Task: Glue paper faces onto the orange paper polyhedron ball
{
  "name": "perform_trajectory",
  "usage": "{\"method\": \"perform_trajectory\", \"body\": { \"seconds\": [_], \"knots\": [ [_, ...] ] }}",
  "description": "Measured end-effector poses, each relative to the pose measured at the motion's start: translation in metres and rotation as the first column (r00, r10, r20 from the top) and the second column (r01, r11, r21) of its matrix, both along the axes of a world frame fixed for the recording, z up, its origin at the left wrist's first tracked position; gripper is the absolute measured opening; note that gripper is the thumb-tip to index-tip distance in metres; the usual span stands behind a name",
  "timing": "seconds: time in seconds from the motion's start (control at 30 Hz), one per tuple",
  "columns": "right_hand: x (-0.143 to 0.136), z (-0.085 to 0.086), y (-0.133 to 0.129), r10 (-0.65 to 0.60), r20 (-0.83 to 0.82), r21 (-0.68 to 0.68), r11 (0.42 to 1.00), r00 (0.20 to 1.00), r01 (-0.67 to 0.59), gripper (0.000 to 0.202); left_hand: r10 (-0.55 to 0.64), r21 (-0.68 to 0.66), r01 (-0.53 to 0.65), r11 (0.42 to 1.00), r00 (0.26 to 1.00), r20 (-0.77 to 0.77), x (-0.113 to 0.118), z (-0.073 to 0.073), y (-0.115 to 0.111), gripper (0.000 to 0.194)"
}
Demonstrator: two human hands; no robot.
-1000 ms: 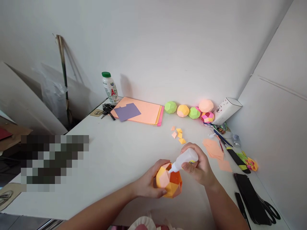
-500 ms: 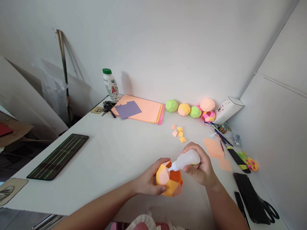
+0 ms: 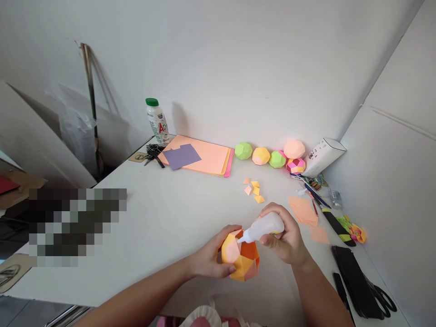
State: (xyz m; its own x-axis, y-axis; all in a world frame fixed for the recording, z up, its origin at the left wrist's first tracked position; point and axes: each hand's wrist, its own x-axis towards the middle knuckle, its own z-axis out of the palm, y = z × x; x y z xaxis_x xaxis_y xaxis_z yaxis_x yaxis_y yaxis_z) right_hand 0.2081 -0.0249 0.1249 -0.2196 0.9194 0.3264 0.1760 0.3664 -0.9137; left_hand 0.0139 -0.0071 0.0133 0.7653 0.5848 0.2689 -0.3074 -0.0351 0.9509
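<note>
My left hand [image 3: 218, 254] is closed around the left side of an orange and peach faceted paper ball [image 3: 244, 265], whose top is open. My right hand [image 3: 288, 240] grips a white glue bottle [image 3: 264, 227] tilted down to the left. The bottle's nozzle is at the rim of the ball's opening; whether glue is coming out is too small to tell. Beyond the hands lie several small folded paper pieces [image 3: 256, 190] in yellow-orange and peach.
Finished-looking paper balls [image 3: 260, 156] line the wall, beside a white box [image 3: 324, 156]. Coloured paper sheets [image 3: 207, 156] and a green-capped bottle [image 3: 158, 122] stand back left. On the right are peach paper squares [image 3: 304, 211], a cutter [image 3: 338, 227], a black case [image 3: 356, 281] and scissors [image 3: 384, 299].
Both hands, the ball and the glue bottle stay almost in place. A blurred block now covers the dark striped object at the left.
</note>
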Motion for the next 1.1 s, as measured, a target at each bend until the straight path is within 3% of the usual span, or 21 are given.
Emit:
{"method": "perform_trajectory", "body": {
  "seconds": [0.3, 0.57, 1.1],
  "knots": [
    [-0.0002, 0.0023, -0.0006, 0.019, -0.011, -0.028, 0.999, 1.000, -0.020, 0.029, 0.003, -0.002, -0.003, 1.000, 1.000, 0.020, 0.0004, -0.0050, 0.0004, 0.078],
    [0.0005, 0.0002, 0.0000, -0.003, -0.006, -0.024, 1.000, 1.000, 0.003, 0.028, 0.006, -0.019, -0.006, 1.000, 1.000, 0.010, 0.0007, 0.0018, -0.0006, 0.076],
    [0.0002, 0.0010, 0.0002, -0.022, -0.001, -0.032, 0.999, 1.000, 0.022, 0.029, 0.024, -0.009, -0.024, 1.000, 0.999, 0.023, 0.0008, 0.0014, 0.0002, 0.076]
  ]
}}
